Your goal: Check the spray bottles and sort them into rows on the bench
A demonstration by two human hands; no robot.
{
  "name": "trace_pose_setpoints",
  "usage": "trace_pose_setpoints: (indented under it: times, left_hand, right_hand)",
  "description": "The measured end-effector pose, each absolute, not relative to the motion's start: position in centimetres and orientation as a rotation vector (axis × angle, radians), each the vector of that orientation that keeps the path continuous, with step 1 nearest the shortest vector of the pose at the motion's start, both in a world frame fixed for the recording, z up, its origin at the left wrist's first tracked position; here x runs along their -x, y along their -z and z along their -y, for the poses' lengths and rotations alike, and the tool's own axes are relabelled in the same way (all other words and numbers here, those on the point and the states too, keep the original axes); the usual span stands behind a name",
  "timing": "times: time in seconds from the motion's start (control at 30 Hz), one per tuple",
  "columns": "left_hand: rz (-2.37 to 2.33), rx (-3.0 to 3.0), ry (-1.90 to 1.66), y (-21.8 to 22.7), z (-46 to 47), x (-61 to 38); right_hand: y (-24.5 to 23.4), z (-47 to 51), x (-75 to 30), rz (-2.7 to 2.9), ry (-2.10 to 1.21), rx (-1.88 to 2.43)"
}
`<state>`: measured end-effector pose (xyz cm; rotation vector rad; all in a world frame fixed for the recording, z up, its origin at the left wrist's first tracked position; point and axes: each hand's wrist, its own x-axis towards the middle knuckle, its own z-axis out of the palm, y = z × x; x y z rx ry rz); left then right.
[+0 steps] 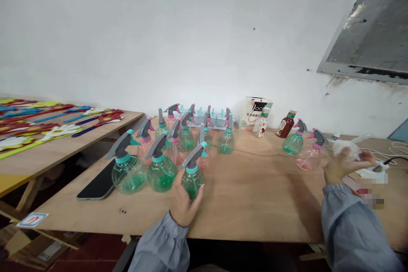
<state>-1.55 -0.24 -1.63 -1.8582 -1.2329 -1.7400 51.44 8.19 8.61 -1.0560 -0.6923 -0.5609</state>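
My left hand (pixel 184 202) is wrapped round the base of a green spray bottle (pixel 193 175) with a grey trigger and teal collar, standing at the front of a cluster of several green and pink spray bottles (pixel 178 144). My right hand (pixel 342 165) is closed on a white crumpled cloth (pixel 347 148) at the right of the plywood table (pixel 255 195). A pink spray bottle (pixel 308 154) and a green one (pixel 293 140) stand just left of that hand.
A black phone (pixel 97 186) lies flat at the table's left edge. A white carton (pixel 255 113), a small white bottle (pixel 262 123) and a brown bottle (pixel 286 124) stand by the wall. White cables and a power strip (pixel 374 171) lie far right. Coloured plastic hand clappers (pixel 47 121) cover the left table.
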Motion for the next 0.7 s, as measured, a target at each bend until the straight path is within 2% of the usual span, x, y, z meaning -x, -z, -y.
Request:
trace_pose_setpoints:
  times: [0.07,0.1,0.17,0.23,0.43,0.53,0.7]
  left_hand:
    - [1.224,1.858,1.743,1.6,0.2,1.6]
    - [1.220,1.855,1.743,1.6,0.2,1.6]
    - [1.217,1.849,1.741,1.7,0.2,1.5]
    - [1.231,1.850,1.742,1.8,0.2,1.6]
    - [1.223,1.868,1.761,1.9,0.2,1.6]
    - [1.219,1.862,1.752,1.8,0.2,1.6]
    - [1.190,1.873,1.742,1.6,0.3,1.6]
  right_hand:
    - [-9.2,-7.7,-48.6,0.654,0.755,0.941]
    - [-9.6,-7.8,-46.5,0.722,0.744,0.925]
    - [-10.3,-9.1,-41.1,1.046,0.508,0.993]
    - [-10.5,-11.5,-35.0,1.409,0.077,1.054]
    - [-8.9,-20.2,-22.4,1.539,-0.436,1.011]
    - [-8.6,-21.8,-20.3,1.495,-0.577,0.979]
    - [-8.3,-19.3,-20.8,1.492,-0.573,1.038]
